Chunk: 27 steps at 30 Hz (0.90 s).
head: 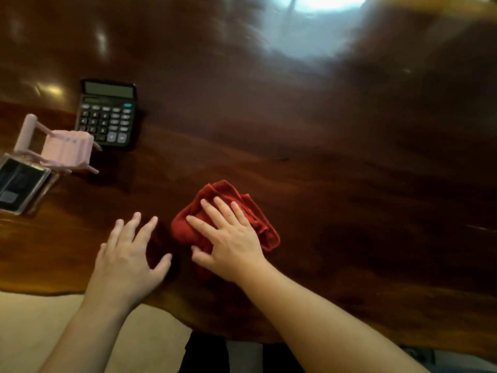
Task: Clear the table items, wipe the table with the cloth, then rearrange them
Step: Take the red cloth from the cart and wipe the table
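Right hand (231, 238) lies flat, fingers spread, pressing the red cloth (265, 227) onto the counter (349, 184); soft, light, bunches easily, so palm-down suits. Left hand (129, 254) splayed just beside it.

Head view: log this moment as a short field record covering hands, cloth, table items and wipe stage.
right hand: flat, palm down, pressing the cloth
left hand: open, spread on the table beside the cloth
cloth: red, bunched
table: dark glossy wood
items: calculator, pink stand, black case, grouped far left
stage: wiping; centre clear
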Each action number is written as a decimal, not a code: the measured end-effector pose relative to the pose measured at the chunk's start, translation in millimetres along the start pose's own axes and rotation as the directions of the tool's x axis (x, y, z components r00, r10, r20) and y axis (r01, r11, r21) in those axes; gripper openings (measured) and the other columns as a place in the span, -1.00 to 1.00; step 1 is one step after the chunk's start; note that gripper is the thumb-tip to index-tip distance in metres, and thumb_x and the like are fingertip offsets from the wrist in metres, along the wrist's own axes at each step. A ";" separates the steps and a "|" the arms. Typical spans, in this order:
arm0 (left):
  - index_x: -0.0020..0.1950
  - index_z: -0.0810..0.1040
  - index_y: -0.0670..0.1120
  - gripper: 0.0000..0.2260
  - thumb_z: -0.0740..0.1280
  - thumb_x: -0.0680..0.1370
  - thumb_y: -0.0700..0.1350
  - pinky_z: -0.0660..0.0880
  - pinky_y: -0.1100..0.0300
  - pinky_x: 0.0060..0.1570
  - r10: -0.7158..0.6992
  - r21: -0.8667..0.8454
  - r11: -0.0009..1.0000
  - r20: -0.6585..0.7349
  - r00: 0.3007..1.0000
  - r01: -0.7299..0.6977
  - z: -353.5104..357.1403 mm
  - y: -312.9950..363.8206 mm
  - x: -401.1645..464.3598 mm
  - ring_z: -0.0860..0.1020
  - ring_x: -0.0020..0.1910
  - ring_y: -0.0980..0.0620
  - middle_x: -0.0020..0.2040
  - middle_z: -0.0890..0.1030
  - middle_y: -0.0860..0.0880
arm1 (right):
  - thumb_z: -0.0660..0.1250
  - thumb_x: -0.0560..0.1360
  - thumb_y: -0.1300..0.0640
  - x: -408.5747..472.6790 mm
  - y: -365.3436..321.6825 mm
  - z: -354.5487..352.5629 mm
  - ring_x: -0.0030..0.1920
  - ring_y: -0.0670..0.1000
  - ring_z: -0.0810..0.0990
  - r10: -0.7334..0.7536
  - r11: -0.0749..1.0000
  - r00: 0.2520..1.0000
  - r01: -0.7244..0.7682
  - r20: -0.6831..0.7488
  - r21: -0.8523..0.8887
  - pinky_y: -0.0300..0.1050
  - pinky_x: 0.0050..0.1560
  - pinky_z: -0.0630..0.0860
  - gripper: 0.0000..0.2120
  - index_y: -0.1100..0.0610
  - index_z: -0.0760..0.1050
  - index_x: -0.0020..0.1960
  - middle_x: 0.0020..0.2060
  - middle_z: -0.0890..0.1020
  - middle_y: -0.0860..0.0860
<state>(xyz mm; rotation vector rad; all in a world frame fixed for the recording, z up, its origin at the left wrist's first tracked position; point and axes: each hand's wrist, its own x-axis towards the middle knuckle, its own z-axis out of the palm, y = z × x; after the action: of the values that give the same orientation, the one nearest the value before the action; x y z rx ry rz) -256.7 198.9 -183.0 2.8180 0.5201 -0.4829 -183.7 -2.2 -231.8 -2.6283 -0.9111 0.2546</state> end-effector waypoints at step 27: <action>0.59 0.13 0.12 -0.19 0.24 0.43 0.41 0.19 -0.29 0.41 0.396 0.140 0.907 0.032 0.918 -0.397 22.0 229.9 98.5 0.00 0.59 -0.14 0.62 0.10 -0.03 | 0.07 0.53 -0.39 -58.9 231.4 -85.8 0.64 0.04 -0.09 0.632 0.772 0.758 -0.635 -0.159 0.043 0.06 0.58 -0.27 -0.33 -0.24 0.15 0.60 0.65 0.10 -0.01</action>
<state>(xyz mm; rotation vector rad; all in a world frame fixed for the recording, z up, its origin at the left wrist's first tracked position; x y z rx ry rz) -88.3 13.4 -200.0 2.9465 -0.1013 -0.4527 -75.1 -231.4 -237.0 -2.8293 0.0734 0.1849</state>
